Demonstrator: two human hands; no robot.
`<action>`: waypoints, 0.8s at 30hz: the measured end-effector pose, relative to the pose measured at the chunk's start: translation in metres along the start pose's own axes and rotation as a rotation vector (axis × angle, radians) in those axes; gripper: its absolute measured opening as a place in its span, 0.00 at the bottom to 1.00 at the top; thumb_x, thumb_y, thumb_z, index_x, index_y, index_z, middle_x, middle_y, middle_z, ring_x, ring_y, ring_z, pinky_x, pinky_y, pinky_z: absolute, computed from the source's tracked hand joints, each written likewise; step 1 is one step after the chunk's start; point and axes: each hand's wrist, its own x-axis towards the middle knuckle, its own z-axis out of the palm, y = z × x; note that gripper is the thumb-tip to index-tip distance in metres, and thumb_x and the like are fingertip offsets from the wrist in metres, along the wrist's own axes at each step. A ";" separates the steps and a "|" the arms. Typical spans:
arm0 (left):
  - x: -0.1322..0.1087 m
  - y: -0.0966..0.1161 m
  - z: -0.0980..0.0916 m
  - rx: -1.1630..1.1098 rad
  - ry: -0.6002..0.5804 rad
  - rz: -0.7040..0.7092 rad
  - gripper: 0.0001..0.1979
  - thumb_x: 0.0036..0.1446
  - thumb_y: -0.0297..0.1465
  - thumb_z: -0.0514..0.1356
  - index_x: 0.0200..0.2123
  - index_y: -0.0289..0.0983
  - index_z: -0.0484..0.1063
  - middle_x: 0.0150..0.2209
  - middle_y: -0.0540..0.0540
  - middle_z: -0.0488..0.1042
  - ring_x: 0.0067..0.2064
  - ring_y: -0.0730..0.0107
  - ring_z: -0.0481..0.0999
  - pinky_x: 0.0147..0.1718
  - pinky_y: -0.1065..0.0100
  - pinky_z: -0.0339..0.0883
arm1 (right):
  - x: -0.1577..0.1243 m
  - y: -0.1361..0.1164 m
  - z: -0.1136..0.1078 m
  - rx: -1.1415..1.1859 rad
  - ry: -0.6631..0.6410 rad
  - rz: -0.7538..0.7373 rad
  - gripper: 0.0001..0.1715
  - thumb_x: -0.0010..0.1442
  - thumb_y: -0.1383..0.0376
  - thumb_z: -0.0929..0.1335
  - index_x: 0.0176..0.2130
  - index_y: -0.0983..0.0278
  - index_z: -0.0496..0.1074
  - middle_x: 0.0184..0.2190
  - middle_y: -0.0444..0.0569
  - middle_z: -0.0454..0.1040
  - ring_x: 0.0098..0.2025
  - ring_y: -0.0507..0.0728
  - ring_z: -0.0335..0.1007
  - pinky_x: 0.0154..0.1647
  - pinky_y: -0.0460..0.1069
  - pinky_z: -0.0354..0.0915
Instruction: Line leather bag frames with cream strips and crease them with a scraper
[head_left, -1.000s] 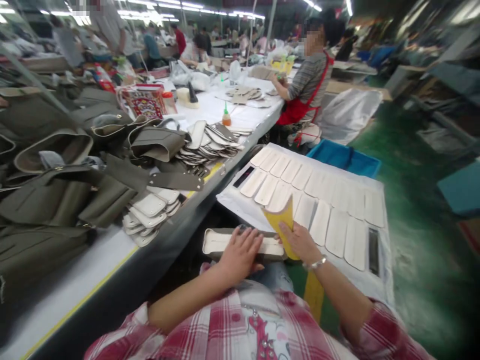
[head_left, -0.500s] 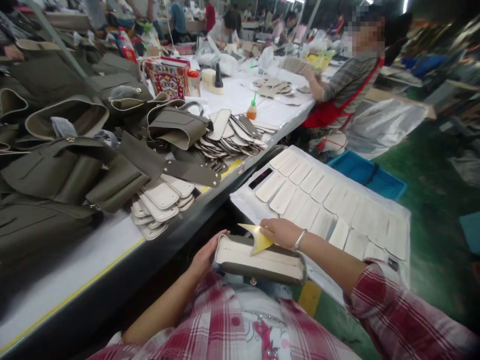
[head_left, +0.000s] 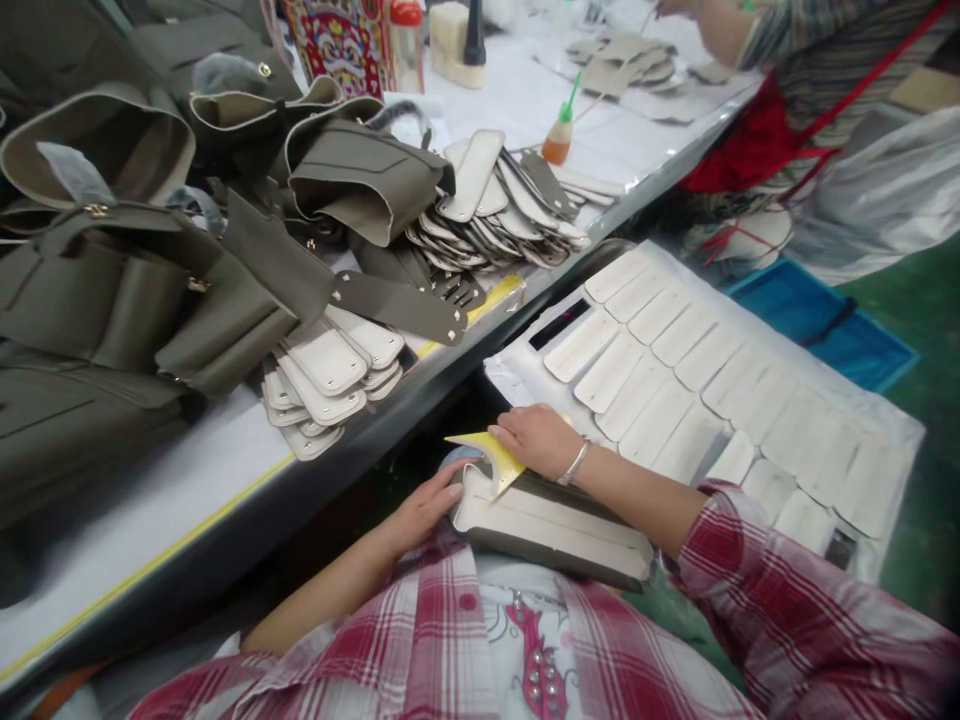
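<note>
A dark olive bag piece (head_left: 555, 522), its long pale base panel facing up, rests against my body. My left hand (head_left: 421, 508) is closed around the left end of this piece, thumb on its near side. In my right hand (head_left: 546, 440) is a yellow, flat, pointed piece (head_left: 487, 450) with a curved notch, pinched at its right side. The notched edge lies over the left part of the pale panel, close to my left fingers. Whether it presses on the panel cannot be made out.
Rows of pale strips (head_left: 694, 350) lie on a white-covered board at right. On the table are olive bags (head_left: 217, 310), stacked pale flaps (head_left: 322, 385), a heap of strips (head_left: 510, 215) and an orange-filled bottle (head_left: 559, 135). A co-worker's arm (head_left: 727, 30) shows beyond; a blue tray (head_left: 825, 320) sits right.
The view has tilted down and closer. My right hand with the yellow piece has shifted toward the left end of the bag piece, nearer my left hand.
</note>
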 end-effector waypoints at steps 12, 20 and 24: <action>0.009 -0.001 0.018 -0.201 0.239 -0.066 0.21 0.56 0.40 0.53 0.51 0.35 0.63 0.50 0.42 0.69 0.51 0.59 0.66 0.52 0.62 0.57 | 0.031 -0.015 -0.010 -0.083 0.201 -0.248 0.25 0.62 0.56 0.55 0.28 0.65 0.73 0.27 0.49 0.72 0.32 0.54 0.64 0.39 0.52 0.46; 0.012 0.009 0.016 -0.537 0.227 -0.060 0.29 0.46 0.33 0.63 0.53 0.36 0.61 0.47 0.43 0.71 0.47 0.58 0.70 0.45 0.63 0.62 | 0.054 -0.030 -0.009 -0.160 0.214 -0.433 0.34 0.64 0.54 0.51 0.25 0.67 0.74 0.23 0.51 0.72 0.27 0.54 0.62 0.33 0.53 0.43; 0.007 0.002 0.018 -0.467 0.300 -0.130 0.32 0.47 0.33 0.63 0.55 0.38 0.57 0.47 0.45 0.71 0.48 0.57 0.69 0.46 0.62 0.62 | 0.064 -0.031 -0.012 -0.142 0.218 -0.668 0.34 0.64 0.53 0.52 0.25 0.67 0.73 0.22 0.51 0.72 0.27 0.53 0.60 0.34 0.53 0.44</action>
